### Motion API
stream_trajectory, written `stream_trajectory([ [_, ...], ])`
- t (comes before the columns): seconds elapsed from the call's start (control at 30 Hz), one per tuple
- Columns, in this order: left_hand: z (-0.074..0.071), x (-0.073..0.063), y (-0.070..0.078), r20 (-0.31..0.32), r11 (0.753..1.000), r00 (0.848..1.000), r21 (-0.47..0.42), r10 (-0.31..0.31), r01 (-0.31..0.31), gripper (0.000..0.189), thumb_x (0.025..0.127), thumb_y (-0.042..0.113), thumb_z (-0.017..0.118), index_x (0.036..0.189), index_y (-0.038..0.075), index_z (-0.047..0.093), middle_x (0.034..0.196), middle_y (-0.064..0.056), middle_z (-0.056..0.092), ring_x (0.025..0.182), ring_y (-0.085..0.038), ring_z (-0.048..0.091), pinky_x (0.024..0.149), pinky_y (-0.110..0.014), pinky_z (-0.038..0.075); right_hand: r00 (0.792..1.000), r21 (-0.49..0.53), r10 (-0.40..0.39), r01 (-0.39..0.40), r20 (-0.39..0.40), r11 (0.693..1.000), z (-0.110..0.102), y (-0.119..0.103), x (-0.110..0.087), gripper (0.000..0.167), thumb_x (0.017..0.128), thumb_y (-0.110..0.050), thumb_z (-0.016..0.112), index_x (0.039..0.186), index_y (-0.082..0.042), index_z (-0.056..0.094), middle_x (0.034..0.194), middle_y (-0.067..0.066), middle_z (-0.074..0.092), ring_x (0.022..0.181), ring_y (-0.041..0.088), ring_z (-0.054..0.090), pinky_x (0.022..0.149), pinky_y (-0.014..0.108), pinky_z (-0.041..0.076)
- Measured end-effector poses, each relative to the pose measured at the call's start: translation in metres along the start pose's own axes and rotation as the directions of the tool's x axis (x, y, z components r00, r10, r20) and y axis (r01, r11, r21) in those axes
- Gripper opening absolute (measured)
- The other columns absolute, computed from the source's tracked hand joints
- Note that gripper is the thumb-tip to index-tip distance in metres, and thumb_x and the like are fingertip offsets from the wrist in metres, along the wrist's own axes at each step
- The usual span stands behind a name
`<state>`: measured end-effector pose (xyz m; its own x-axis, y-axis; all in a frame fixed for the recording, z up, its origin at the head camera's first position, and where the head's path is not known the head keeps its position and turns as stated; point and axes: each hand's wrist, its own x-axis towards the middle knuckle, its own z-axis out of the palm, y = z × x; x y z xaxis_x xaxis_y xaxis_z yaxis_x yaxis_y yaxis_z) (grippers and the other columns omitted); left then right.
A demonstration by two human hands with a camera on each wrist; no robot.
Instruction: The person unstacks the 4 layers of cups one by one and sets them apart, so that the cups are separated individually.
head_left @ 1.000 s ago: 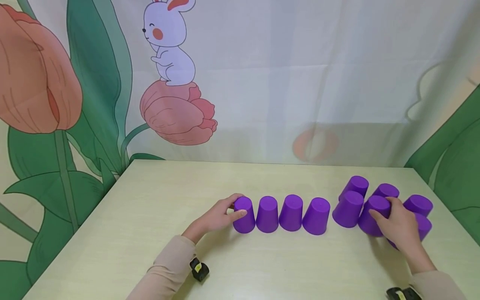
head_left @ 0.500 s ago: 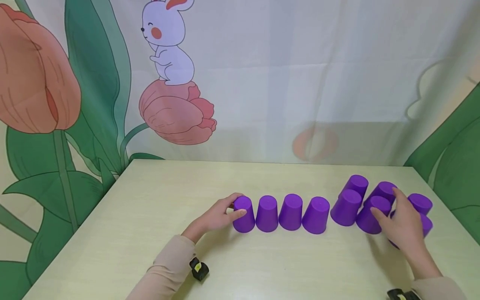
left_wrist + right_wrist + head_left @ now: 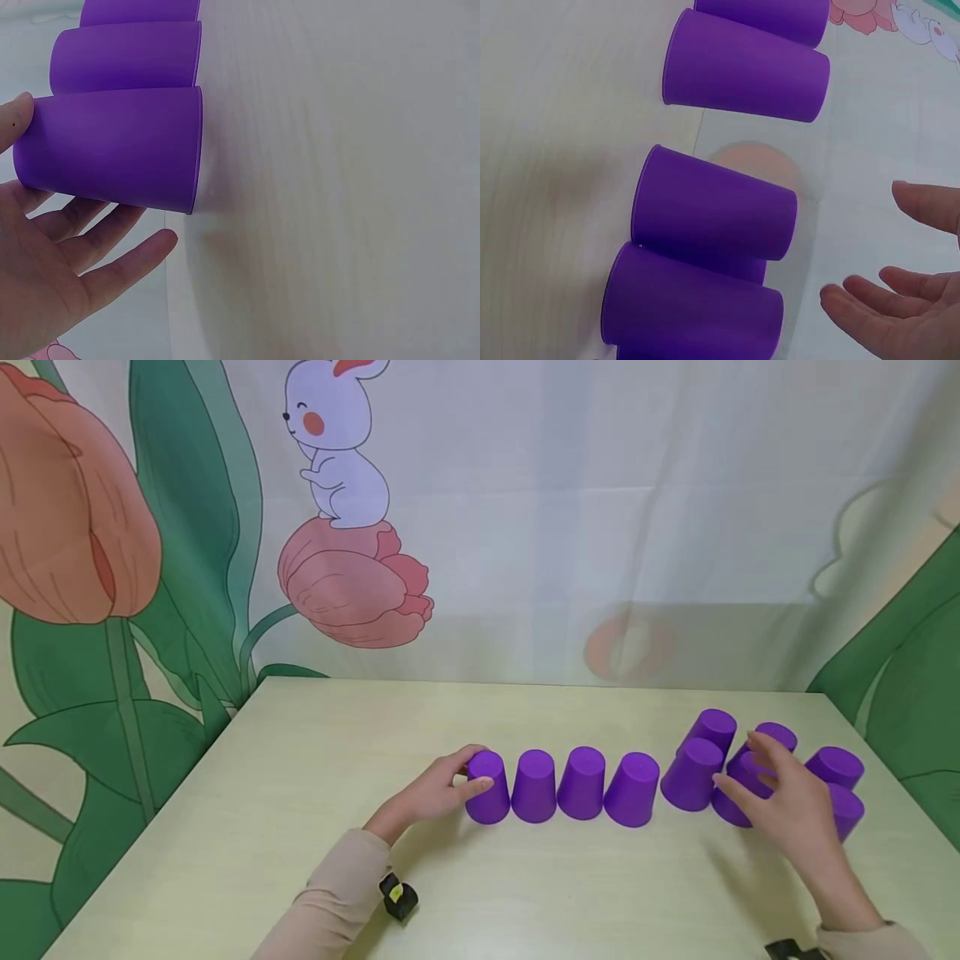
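Observation:
In the head view, my left hand (image 3: 435, 789) holds the leftmost purple cup (image 3: 491, 803) of a row, its thumb on the near side and fingers behind. The left wrist view shows that same cup (image 3: 112, 150) upside down on the table, between thumb and fingers. Three more upside-down cups continue the row to the right. My right hand (image 3: 798, 810) hovers over a cluster of purple cups, thumb and fingers spread, partly covering a front cup (image 3: 729, 810). From the right wrist, this hand (image 3: 907, 315) appears apart from the cups, holding nothing.
The cluster at the right has several inverted cups in two rows, with a front-left cup (image 3: 692, 781) and a back-right cup (image 3: 836, 767) at its ends. A pale table (image 3: 525, 885) lies beneath, and a printed curtain (image 3: 510, 527) hangs behind its far edge.
My right hand has come off the cups it was touching and shifted left, its thumb now near the front-left cup of the cluster. My left hand stays on its cup.

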<state>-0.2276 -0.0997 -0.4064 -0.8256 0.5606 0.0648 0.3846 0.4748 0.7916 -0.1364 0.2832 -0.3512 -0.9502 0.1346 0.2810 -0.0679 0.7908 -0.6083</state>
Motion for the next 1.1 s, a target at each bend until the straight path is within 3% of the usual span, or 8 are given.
stream_trajectory([
  [0.33, -0.001, 0.000, -0.001, -0.002, 1.000, 1.000, 0.002, 0.004, -0.004, 0.039, 0.092, 0.026, 0.054, 0.126, 0.008, 0.046, 0.107, -0.004, 0.059, 0.101, -0.021, 0.053, 0.083, -0.039, 0.042, 0.990, 0.038, -0.131, 0.129, 0.054, 0.991, 0.020, -0.004, 0.005, 0.062, 0.078, -0.026, 0.072, 0.125, 0.006, 0.047, 0.113, 0.028, 0.056, 0.091, 0.041, 0.059, 0.071, 0.044, 0.049],
  [0.6, -0.001, 0.000, -0.001, -0.001, 1.000, 1.000, 0.000, -0.001, 0.001, 0.039, 0.092, 0.027, 0.054, 0.126, 0.009, 0.046, 0.106, -0.002, 0.058, 0.100, -0.019, 0.053, 0.082, -0.037, 0.043, 0.983, 0.105, -0.129, 0.116, 0.134, 0.988, 0.034, -0.011, 0.008, 0.062, 0.077, -0.027, 0.073, 0.124, 0.006, 0.049, 0.118, 0.027, 0.053, 0.096, 0.042, 0.058, 0.076, 0.047, 0.048],
  [1.1, -0.001, 0.001, -0.001, 0.007, 1.000, 1.000, 0.001, 0.001, -0.001, 0.039, 0.092, 0.027, 0.054, 0.125, 0.010, 0.046, 0.106, -0.002, 0.058, 0.101, -0.019, 0.052, 0.084, -0.039, 0.043, 0.966, 0.111, -0.158, 0.138, 0.203, 0.984, 0.056, -0.015, 0.017, 0.065, 0.077, -0.032, 0.073, 0.123, 0.007, 0.049, 0.117, 0.025, 0.055, 0.097, 0.037, 0.058, 0.080, 0.047, 0.046],
])
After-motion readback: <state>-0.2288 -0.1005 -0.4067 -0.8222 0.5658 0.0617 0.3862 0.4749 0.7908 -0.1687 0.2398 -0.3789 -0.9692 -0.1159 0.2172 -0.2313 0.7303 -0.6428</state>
